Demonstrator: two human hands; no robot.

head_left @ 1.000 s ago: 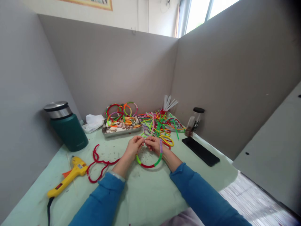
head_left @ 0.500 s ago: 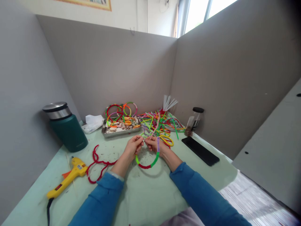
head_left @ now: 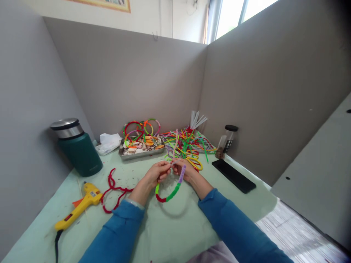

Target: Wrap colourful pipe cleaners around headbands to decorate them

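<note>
Left hand (head_left: 157, 173) pinching ring (head_left: 173, 193), right hand (head_left: 188, 173) pink strip (head_left: 176, 141), between table's (head_left: 167, 237) side edges; ring freshly swung leftward, wrapping likely advancing.

At the middle of the table (head_left: 170, 235), the left hand (head_left: 158, 173) and right hand (head_left: 183, 168) are close together, the loop (head_left: 174, 193) hanging between them on the near side. Behind and to their left stands a tray (head_left: 142, 156) with shells (head_left: 139, 148) in it and other loops (head_left: 142, 129) at its back. Right of the tray lies a heap of pipe cleaners (head_left: 189, 143), glue sticks (head_left: 196, 121) behind it. A tissue (head_left: 109, 141) lies left of the tray; left of that stands a flask (head_left: 80, 154). Before the flask lies a glue gun (head_left: 79, 210), with a strand (head_left: 120, 188) between gun and left hand. Right of the heap stands a bottle (head_left: 229, 140), a flat slab (head_left: 233, 175) before it.
</note>
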